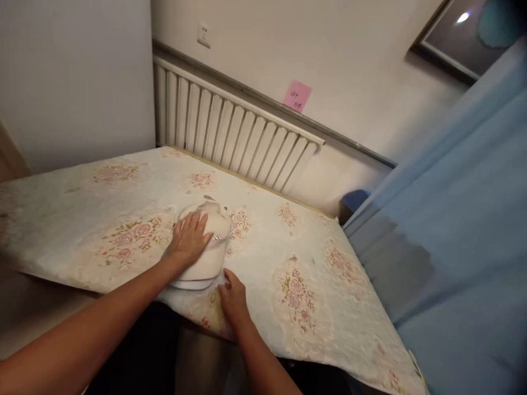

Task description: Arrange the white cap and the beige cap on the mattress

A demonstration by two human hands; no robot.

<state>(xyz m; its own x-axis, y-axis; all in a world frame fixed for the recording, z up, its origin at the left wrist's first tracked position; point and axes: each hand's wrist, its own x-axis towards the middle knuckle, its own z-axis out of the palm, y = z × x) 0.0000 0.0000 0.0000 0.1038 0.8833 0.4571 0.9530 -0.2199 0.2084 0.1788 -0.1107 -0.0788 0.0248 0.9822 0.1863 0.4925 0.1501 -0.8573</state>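
Note:
A cream baseball cap [212, 262] with a small dark logo on its front lies on the flower-patterned cloth, its brim toward me. Beneath that brim a second pale brim edge [191, 285] shows, so another cap seems to be stacked underneath. My left hand [191, 237] rests flat on the crown, fingers spread and gripping nothing. Just right of the brim is my right hand [234, 296], its fingers loosely bent with a gap between thumb and index finger. I see nothing in it.
The flower-patterned cloth [263, 263] covers a table against the wall. Behind it stands a white radiator [230, 129], with a pink note [297, 96] above. A blue curtain [461, 236] hangs along the right edge, near a dark blue object [354, 201].

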